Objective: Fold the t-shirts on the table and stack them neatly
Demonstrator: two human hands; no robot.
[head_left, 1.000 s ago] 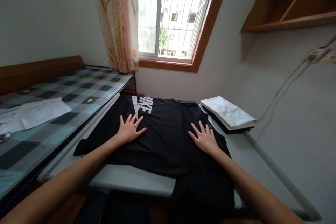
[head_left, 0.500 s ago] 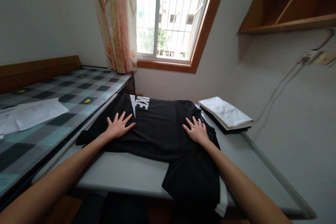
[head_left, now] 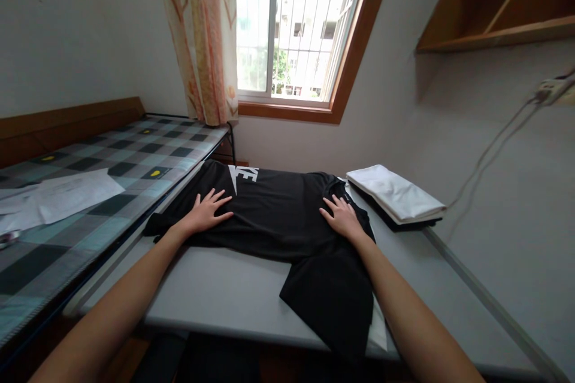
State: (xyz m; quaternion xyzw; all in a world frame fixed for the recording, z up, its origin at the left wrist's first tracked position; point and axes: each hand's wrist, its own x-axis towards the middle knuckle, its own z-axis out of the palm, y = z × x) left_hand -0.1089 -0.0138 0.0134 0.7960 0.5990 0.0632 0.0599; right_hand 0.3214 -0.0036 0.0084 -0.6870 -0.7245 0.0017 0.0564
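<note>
A black T-shirt [head_left: 278, 209] with white lettering lies spread sideways across the grey-white table. My left hand [head_left: 206, 212] rests flat on its left part, fingers spread, just below the white print. My right hand [head_left: 344, 216] lies on the shirt close to the collar, also open with the fingers apart. One sleeve stretches toward me and droops over the table's front edge, with a strip of white cloth [head_left: 378, 329] showing beside it. The far side of the shirt slopes out of sight.
Folded white and black cloths [head_left: 395, 194] are stacked on the table [head_left: 215, 287] at the right. A bed with a checked mattress [head_left: 130, 155] adjoins on the left, with papers [head_left: 76, 194] on it. A curtain [head_left: 202, 42], a window and a wall shelf [head_left: 494, 36] stand around.
Both hands have slid the shirt a little away from me; more of the table's front shows and less sleeve hangs over the edge. The view has shifted slightly.
</note>
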